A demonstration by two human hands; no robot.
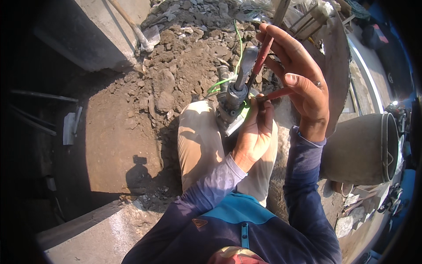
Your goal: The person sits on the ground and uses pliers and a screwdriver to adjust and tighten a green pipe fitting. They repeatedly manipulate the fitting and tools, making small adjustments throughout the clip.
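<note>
Between my knees stands a dark, dusty metal tool body (231, 103) with a flat steel chisel bit (246, 66) pointing up out of its collar. My right hand (303, 72) is on a pair of pliers (263, 55) with red handles spread wide: fingers behind one handle, thumb over the other. The pliers' metal end lies against the tool's collar. My left hand (255, 134) is closed beside the collar, fingertips pinched near the lower handle; what they grip is hidden. Bright green wire (218, 83) shows around the tool and runs away behind it.
Broken soil and rubble (165, 88) lie ahead. A shovel (147, 39) leans by a concrete block (105, 33) at the far left. On the right stand a grey bucket (358, 147) and a large curved sheet (338, 66). A concrete ledge (103, 235) lies near left.
</note>
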